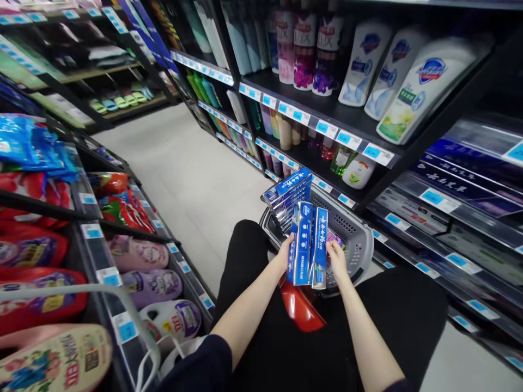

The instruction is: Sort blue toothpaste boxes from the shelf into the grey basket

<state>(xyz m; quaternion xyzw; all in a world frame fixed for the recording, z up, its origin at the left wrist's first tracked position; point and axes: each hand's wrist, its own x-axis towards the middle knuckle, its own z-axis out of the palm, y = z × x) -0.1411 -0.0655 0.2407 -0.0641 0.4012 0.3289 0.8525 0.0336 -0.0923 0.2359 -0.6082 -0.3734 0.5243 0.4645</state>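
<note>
Shop aisle; blue toothpaste boxes [307, 245] upright between left hand [286, 249], right hand [337, 258]

Grey basket [359, 239] on pale floor [192, 179], blue cartons [288, 198] stacked inside, upper carton ends above rim.

Boxes [307, 245] above basket [359, 239] — between shelves [339, 117]

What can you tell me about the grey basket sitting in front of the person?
The grey basket looks like plastic, with rounded corners and walls pierced by rows of small slots. It sits low in the aisle, just past the person's knees and beside the bottom shelves on the right. A stack of blue boxes leans out over its far left rim. The left hand and right hand hold two more blue boxes upright over it. A red part, perhaps its handle, shows at the near side.
</note>
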